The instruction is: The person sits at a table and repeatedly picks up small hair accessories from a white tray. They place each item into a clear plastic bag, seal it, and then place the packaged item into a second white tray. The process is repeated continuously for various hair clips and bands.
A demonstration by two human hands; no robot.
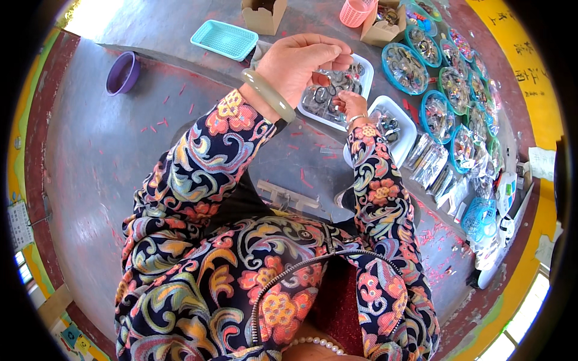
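Note:
My left hand [304,63], with a pale green bangle [268,96] on its wrist, is raised over a white tray [308,109]. Its thumb and fingers close together in a pinch, and what they hold is too small to make out. A small reddish-brown piece [321,79] shows just below this hand; whether the hand touches it I cannot tell. My right hand [351,107] is closed at the tray's right side, its fingertips hiding whatever is between them. Dark ring-shaped pieces [322,95] in clear wrapping fill the tray.
Right of that tray stands a second white tray [404,141] with more dark pieces. Round blue basket [404,89] and several others crowd the right side, near plastic packets [427,159]. Behind are a turquoise basket [224,40] and cardboard box [263,17]; a purple basin [123,73] sits left.

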